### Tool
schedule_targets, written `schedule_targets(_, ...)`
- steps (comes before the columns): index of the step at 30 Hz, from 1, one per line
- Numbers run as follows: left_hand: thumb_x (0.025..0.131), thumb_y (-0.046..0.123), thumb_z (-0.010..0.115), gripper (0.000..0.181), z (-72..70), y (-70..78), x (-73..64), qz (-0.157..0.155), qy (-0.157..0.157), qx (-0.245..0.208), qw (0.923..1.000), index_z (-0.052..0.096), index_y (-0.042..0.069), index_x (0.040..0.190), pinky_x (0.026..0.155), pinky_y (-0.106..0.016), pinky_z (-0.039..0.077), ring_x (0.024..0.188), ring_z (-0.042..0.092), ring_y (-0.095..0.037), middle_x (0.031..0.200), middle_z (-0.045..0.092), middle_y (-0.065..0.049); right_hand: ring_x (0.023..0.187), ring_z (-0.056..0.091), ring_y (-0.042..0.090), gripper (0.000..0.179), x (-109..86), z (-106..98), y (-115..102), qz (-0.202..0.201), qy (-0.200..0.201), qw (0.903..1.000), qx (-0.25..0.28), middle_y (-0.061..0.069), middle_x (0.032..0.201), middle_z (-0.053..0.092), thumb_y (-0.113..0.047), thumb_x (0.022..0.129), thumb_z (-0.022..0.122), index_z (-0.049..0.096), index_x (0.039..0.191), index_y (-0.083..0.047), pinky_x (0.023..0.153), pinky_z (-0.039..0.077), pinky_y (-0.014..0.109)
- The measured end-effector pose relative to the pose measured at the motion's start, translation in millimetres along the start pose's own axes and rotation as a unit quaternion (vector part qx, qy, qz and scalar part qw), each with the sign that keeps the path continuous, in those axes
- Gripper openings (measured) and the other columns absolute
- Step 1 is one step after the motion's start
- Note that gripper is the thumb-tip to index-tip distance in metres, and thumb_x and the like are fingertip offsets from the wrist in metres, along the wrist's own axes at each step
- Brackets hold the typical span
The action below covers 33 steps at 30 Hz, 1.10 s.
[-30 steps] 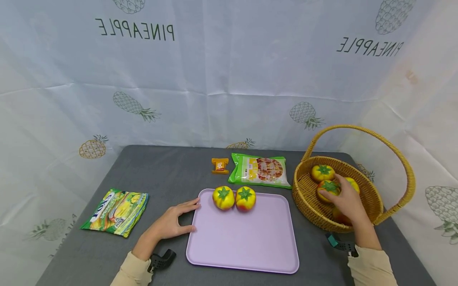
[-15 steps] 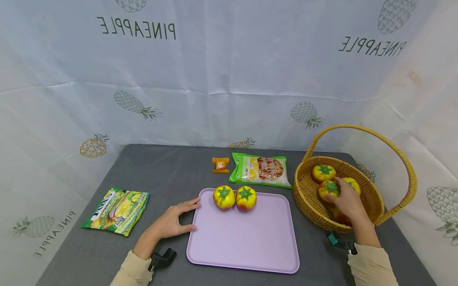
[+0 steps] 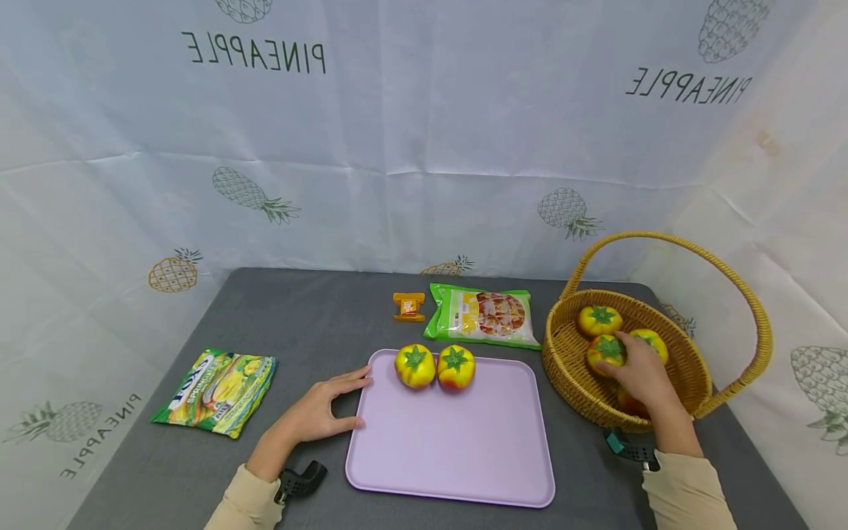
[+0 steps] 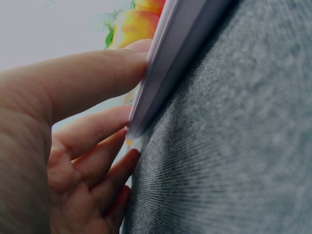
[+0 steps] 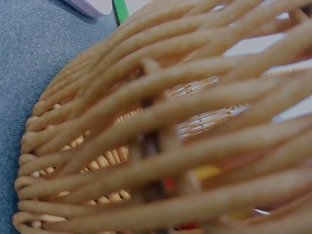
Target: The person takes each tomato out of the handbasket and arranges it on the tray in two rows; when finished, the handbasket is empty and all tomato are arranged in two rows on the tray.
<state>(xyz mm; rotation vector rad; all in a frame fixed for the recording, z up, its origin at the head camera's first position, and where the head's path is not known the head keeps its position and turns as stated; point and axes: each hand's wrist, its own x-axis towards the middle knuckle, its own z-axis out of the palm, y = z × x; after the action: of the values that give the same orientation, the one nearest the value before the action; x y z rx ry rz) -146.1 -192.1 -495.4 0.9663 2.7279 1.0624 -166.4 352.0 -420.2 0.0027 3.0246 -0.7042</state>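
Note:
In the head view my right hand [image 3: 642,372] reaches into the wicker basket [image 3: 559,375]. Its thumb and fingers hold a yellow-red persimmon [image 3: 604,352] with a green leafy top. Several persimmons lie in there, including one behind [image 3: 599,320] and one partly hidden by the hand [image 3: 652,341]. The basket's weave [image 5: 146,117] hides that hand in the right wrist view. My left hand [image 3: 321,412] rests at the left edge of the lilac tray [image 3: 450,449], thumb and fingers extended against its rim. Two persimmons [image 3: 415,366] [image 3: 456,368] sit side by side at the tray's back edge.
A green food packet [image 3: 486,316] and a small orange-brown wrapped snack [image 3: 408,307] lie behind the tray. On the left lies a green-yellow packet [image 3: 218,392]. The basket's tall handle [image 3: 735,283] arches above the right hand. A pineapple-print curtain [image 3: 397,132] hangs behind the table.
My right hand has shifted slightly at the persimmon in the basket, its thumb and fingers closing in around it. The left hand and the tray have stayed put.

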Motion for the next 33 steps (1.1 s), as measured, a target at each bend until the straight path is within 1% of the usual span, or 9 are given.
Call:
schedule_targets(7, 0.081, 0.043, 0.071, 0.065, -0.6, 0.7, 0.0, -0.003, -0.001, 0.002, 1.0, 0.053, 0.017, 0.137, 0.101, -0.053, 0.041, 0.133, 0.043, -0.027, 0.148, 0.043, -0.001, 0.11, 0.041, 0.051, 0.084, -0.8, -1.2, -4.9, 0.004, 0.032, 0.9991, 0.027, 0.04, 0.133, 0.034, -0.042, 0.089, 0.063, 0.027, 0.142, 0.013, 0.085, 0.041, 0.063)
schedule_targets(11, 0.081, 0.043, 0.072, 0.065, -0.7, 0.8, 0.1, -0.003, -0.001, 0.001, 1.0, 0.053, 0.016, 0.137, 0.101, -0.053, 0.04, 0.133, 0.043, -0.028, 0.148, 0.043, -0.001, 0.11, 0.041, 0.048, 0.084, -4.4, -2.6, -12.5, -0.008, 0.064, 0.9968, 0.048, 0.037, 0.135, 0.035, -0.046, 0.087, 0.064, 0.03, 0.143, 0.008, 0.083, 0.042, 0.061)
schedule_targets(14, 0.081, 0.043, 0.072, 0.065, -0.7, 0.6, 0.3, -0.002, 0.0, 0.001, 1.0, 0.053, 0.016, 0.137, 0.102, -0.053, 0.04, 0.134, 0.043, -0.028, 0.148, 0.043, -0.001, 0.11, 0.042, 0.045, 0.082, -8.4, -3.9, -22.0, -0.022, 0.088, 0.9936, 0.067, 0.034, 0.135, 0.037, -0.044, 0.086, 0.066, 0.033, 0.142, 0.006, 0.081, 0.044, 0.058)
schedule_targets(17, 0.081, 0.043, 0.072, 0.065, -0.7, 0.6, 0.3, -0.002, -0.001, 0.001, 1.0, 0.053, 0.015, 0.137, 0.102, -0.053, 0.04, 0.133, 0.043, -0.028, 0.148, 0.043, -0.001, 0.107, 0.045, 0.042, 0.077, -12.7, -3.9, -32.3, -0.038, 0.117, 0.9893, 0.078, 0.03, 0.133, 0.041, -0.04, 0.084, 0.07, 0.039, 0.141, 0.003, 0.078, 0.045, 0.046)
schedule_targets(19, 0.081, 0.043, 0.072, 0.065, -0.8, 0.8, 0.3, -0.002, -0.001, 0.001, 1.0, 0.053, 0.015, 0.137, 0.102, -0.053, 0.04, 0.133, 0.043, -0.028, 0.148, 0.043, -0.001, 0.107, 0.047, 0.04, 0.075, -15.4, -2.4, -38.3, -0.047, 0.132, 0.9863, 0.087, 0.028, 0.131, 0.043, -0.037, 0.083, 0.072, 0.041, 0.14, 0.001, 0.079, 0.045, 0.032)
schedule_targets(21, 0.081, 0.043, 0.072, 0.065, -0.8, 1.1, 0.2, -0.002, -0.002, 0.0, 1.0, 0.053, 0.015, 0.136, 0.102, -0.053, 0.04, 0.133, 0.043, -0.027, 0.147, 0.044, -0.001, 0.108, 0.047, 0.038, 0.074, -18.0, 0.5, -43.9, -0.055, 0.142, 0.9836, 0.097, 0.025, 0.131, 0.045, -0.036, 0.082, 0.073, 0.043, 0.139, -0.001, 0.078, 0.04, 0.018)
schedule_targets(24, 0.081, 0.042, 0.072, 0.065, -0.7, 1.4, 0.1, -0.002, 0.0, 0.0, 1.0, 0.054, 0.015, 0.136, 0.102, -0.053, 0.041, 0.133, 0.043, -0.027, 0.147, 0.044, -0.001, 0.11, 0.048, 0.034, 0.072, -21.3, 7.0, -51.7, -0.07, 0.151, 0.9789, 0.118, 0.022, 0.129, 0.047, -0.033, 0.081, 0.075, 0.045, 0.138, -0.002, 0.077, 0.033, 0.003)
schedule_targets(29, 0.079, 0.039, 0.074, 0.064, 0.0, 1.8, 0.4, 0.004, 0.009, 0.002, 0.9999, 0.054, 0.015, 0.135, 0.102, -0.051, 0.041, 0.133, 0.044, -0.027, 0.146, 0.045, -0.002, 0.11, 0.049, 0.027, 0.068, -25.2, 19.0, -64.9, -0.097, 0.166, 0.9712, 0.141, 0.017, 0.132, 0.049, -0.027, 0.079, 0.077, 0.048, 0.137, -0.005, 0.082, 0.032, 0.0)
schedule_targets(33, 0.079, 0.038, 0.075, 0.064, 0.5, 1.7, 0.4, 0.006, 0.012, 0.005, 0.9999, 0.055, 0.015, 0.135, 0.102, -0.05, 0.041, 0.132, 0.045, -0.027, 0.146, 0.045, -0.001, 0.112, 0.05, 0.028, 0.067, -26.6, 26.2, -76.0, -0.116, 0.168, 0.9675, 0.149, 0.016, 0.133, 0.049, -0.025, 0.078, 0.078, 0.049, 0.136, -0.007, 0.083, 0.034, 0.003)
